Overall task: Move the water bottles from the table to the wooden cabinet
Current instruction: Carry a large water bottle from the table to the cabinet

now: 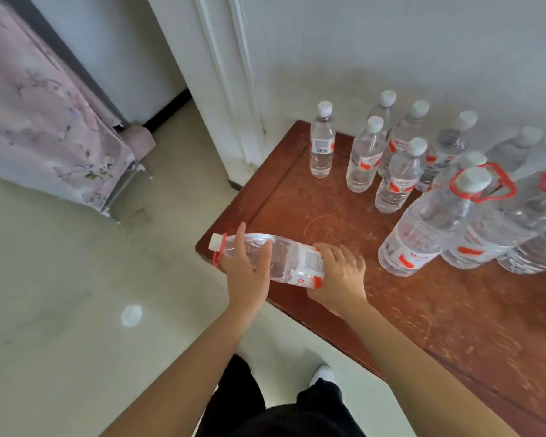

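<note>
left hand [246,272] grips the neck end of a large water bottle [281,257], fingers curled round it. right hand [341,272] cups the base, fingers bent and slightly spread. the bottle lies sideways at the near corner of the worn wooden table [438,326], its white cap pointing left past the edge; further right stand large bottles with red handles [423,234], and beyond them, near the wall, small bottles [322,143] stand upright.

We use one head-worn view: it faces forward and down, close above left grip [248,272] and right grip [339,275], table [297,197] beyond them.
</note>
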Available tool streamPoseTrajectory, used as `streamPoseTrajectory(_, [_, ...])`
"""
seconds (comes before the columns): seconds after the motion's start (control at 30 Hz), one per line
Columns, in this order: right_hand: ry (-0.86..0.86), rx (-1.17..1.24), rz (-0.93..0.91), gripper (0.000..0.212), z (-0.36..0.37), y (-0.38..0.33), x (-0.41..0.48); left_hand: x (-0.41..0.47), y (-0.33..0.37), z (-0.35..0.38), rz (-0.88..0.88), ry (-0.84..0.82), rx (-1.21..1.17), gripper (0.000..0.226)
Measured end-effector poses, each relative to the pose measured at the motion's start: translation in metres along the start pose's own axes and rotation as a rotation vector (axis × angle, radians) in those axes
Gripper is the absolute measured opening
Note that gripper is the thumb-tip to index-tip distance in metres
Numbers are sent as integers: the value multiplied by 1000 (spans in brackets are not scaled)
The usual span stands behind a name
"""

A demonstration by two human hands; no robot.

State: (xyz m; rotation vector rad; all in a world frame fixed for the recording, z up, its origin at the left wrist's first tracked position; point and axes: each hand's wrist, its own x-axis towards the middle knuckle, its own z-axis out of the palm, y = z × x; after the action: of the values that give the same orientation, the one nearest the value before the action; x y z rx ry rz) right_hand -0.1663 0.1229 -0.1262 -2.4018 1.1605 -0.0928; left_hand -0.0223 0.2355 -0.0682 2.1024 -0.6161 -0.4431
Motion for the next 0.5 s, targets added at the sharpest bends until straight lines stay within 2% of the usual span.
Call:
streamPoseTrajectory(0.1, [-15, -27, -82, 87, 10, -24, -16, -25, -15, -30, -71, 36, 43, 70])
streamPoseTrajectory(0.23, [52, 28, -203, 85, 30, -71, -33, -48, -30, -86, -76, 129, 100, 90])
streamPoseTrajectory(0.4, [21, 8, -413, 82, 39, -170, -43, -84, -71, -182, -156, 242, 266, 112])
streamPoseTrajectory(0.5, [41, -27, -599, 80, 59, -242, -66, -132, -111, -241, -264, 482, 451, 115])
